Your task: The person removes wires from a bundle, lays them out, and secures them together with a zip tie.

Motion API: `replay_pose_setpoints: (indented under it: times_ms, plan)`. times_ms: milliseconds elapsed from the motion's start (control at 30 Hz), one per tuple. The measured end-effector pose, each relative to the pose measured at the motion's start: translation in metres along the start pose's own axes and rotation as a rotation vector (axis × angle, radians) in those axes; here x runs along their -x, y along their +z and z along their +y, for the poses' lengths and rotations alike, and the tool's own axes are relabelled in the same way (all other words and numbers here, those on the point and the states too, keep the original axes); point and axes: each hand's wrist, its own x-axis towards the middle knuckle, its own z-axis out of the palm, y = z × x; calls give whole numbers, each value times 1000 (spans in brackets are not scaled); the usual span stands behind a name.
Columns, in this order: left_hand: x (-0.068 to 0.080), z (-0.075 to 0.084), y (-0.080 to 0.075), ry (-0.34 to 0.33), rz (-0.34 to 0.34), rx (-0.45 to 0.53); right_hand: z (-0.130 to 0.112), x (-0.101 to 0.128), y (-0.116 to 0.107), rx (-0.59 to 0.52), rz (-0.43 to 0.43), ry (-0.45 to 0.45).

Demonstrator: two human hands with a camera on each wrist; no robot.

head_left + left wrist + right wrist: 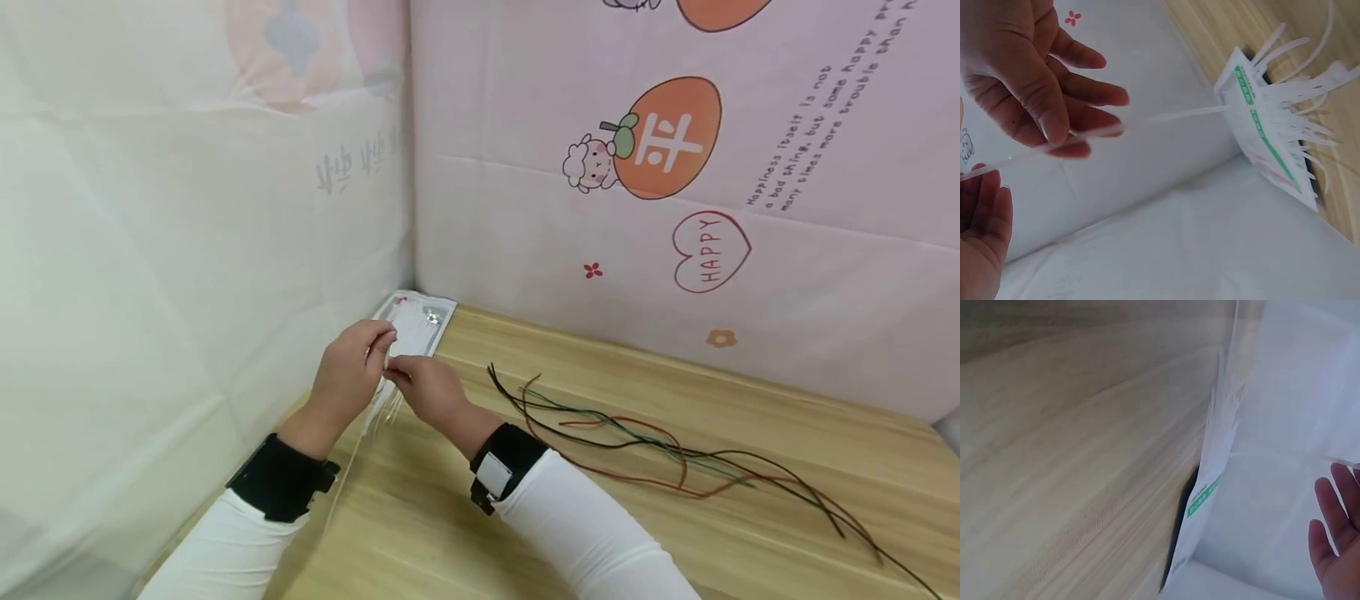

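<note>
In the head view my left hand (347, 375) and right hand (435, 390) meet over the far left corner of the table. A thin white cable tie (1175, 116) stretches across the left wrist view. My right hand (1035, 87) pinches it between thumb and fingers, the other fingers spread. At the lower left edge of that view, my left hand (982, 231) has its curled fingertips at the tie; its thumb is out of frame. Below the hands lies a white plastic bag (444, 315) with a green-printed label, and several more white ties (1300, 103) stick out of it.
Several loose black, brown-red and green wires (645, 443) lie tangled across the wooden table (420, 517). Pale printed cloth (510, 233) hangs as walls at the back and along the left, close beside my left hand.
</note>
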Motion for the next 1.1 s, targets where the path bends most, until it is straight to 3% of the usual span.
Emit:
replay_pose_setpoints:
  times_ms: [200, 433, 600, 733, 933, 1033, 1100]
  plan:
    - [-4, 11, 2, 45, 34, 42, 1, 8, -11, -30, 122, -25]
    - [-9, 26, 12, 123, 87, 71, -1, 28, -49, -8, 315, -122]
    - [-12, 39, 27, 190, 62, 160, 9, 48, -83, 167, 403, -261]
    - [-19, 67, 55, 234, 17, 235, 25, 78, -113, 359, 401, -291]
    - [-27, 118, 97, 150, -86, 345, 43, 128, -153, 484, 331, -174]
    - [-30, 139, 115, 25, -158, 476, 54, 159, -174, 497, 283, -121]
    - [-33, 153, 127, -92, -221, 587, 66, 182, -188, 514, 284, -113]
